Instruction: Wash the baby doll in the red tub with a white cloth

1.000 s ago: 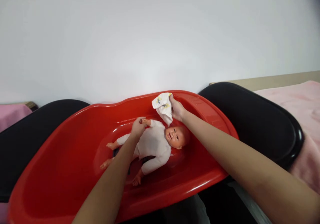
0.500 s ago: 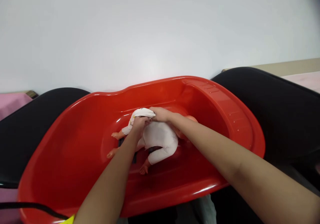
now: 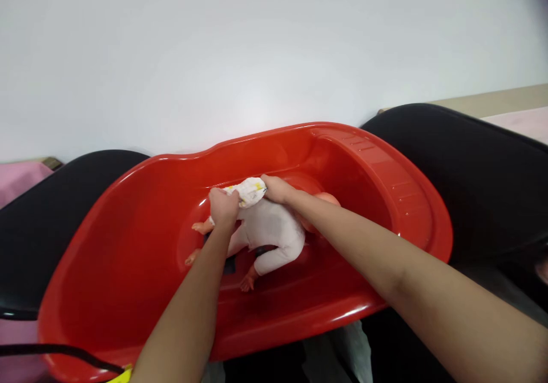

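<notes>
A baby doll point(image 3: 274, 223) in a white outfit lies inside a red plastic baby bath point(image 3: 107, 246), its head toward the right and its feet toward the left. My left hand point(image 3: 223, 205) is closed on the left end of a white cloth with yellow print point(image 3: 252, 192), over the doll's legs. The other end of that cloth is pinched by my right hand point(image 3: 277, 189), near the doll's middle. Whether the cloth is part of the doll's outfit I cannot tell. Beneath the doll a dark object point(image 3: 230, 264) partly shows.
A white wall point(image 3: 257, 57) rises behind the bath. Black rounded surfaces flank it on the left point(image 3: 51, 223) and right point(image 3: 471, 183). Pink cloth point(image 3: 21, 183) shows at far left. A black cable point(image 3: 60, 349) and a yellow item point(image 3: 122, 376) are at the lower left.
My left hand has moved left and slightly up, away from my right hand. The white cloth is now stretched between them, with more of its yellow print showing.
</notes>
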Tool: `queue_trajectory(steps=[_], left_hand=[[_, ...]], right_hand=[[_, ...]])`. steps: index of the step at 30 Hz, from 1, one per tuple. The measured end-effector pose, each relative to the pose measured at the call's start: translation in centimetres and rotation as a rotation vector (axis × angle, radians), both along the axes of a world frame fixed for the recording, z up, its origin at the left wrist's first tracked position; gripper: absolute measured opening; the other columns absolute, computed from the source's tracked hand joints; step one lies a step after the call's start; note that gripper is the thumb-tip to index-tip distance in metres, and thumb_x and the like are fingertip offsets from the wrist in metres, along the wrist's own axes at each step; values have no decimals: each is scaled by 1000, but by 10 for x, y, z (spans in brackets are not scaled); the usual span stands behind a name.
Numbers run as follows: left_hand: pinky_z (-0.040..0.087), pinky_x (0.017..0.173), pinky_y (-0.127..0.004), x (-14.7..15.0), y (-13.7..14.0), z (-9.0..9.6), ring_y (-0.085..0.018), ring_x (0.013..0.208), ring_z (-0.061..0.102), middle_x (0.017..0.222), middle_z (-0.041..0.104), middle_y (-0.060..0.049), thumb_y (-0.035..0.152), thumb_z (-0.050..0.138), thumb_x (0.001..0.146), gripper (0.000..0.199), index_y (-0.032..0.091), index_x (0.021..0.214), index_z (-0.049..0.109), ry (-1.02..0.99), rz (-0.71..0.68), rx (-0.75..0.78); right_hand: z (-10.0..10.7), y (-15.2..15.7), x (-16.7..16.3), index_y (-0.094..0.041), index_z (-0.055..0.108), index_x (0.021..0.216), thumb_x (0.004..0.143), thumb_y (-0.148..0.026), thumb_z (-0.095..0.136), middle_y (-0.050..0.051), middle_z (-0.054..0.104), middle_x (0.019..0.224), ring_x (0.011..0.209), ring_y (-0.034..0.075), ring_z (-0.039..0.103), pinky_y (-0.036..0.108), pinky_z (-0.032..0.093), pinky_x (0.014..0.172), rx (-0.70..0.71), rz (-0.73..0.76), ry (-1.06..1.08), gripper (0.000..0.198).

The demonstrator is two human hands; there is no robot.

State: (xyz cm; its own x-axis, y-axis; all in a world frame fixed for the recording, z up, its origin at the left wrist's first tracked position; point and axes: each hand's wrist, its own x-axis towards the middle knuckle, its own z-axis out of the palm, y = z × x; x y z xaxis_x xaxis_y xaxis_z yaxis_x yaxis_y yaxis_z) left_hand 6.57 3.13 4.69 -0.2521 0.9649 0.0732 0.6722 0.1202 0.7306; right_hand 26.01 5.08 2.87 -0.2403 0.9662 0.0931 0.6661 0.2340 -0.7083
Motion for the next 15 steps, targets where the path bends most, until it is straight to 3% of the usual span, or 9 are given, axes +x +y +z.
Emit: queue_trajectory(steps=[3,6,8,12,15], left_hand=[[42,113,-42,13,4,-11,-30,129,54,135,57,-15,32,65,87,45,16,128,56,-7,-83,184],[41,113,-38,33,4,-28,-27,130,55,140,58,-15,34,71,87,56,17,137,54,-200,-366,123],[42,112,-39,40,2,-38,-27,129,57,138,60,-14,34,71,87,53,18,135,55,-244,-455,83],[48,96,-38,40,-2,-46,-26,107,65,115,69,-10,36,64,93,32,20,119,59,-165,-491,24],[48,85,-37,40,-4,-45,-25,93,66,98,69,-8,38,56,98,21,22,112,57,-57,-468,-42]], right_hand=[[4,-1,-1,-20,67,108,86,-44,70,12,74,116,98,26,69,31,49,80,-27,-17,-65,32],[5,-3,0,-19,67,100,85,-37,71,9,75,110,93,23,68,30,49,79,-63,56,-19,24],[2,-5,3,-19,68,96,84,-32,73,6,76,106,90,20,66,29,49,80,-74,99,100,18],[-9,-17,11,-21,70,90,82,-33,77,1,75,89,88,17,62,30,48,88,-124,75,268,16],[-13,-32,14,-21,71,89,92,-43,67,1,73,81,88,17,61,32,50,88,-192,61,334,22]])
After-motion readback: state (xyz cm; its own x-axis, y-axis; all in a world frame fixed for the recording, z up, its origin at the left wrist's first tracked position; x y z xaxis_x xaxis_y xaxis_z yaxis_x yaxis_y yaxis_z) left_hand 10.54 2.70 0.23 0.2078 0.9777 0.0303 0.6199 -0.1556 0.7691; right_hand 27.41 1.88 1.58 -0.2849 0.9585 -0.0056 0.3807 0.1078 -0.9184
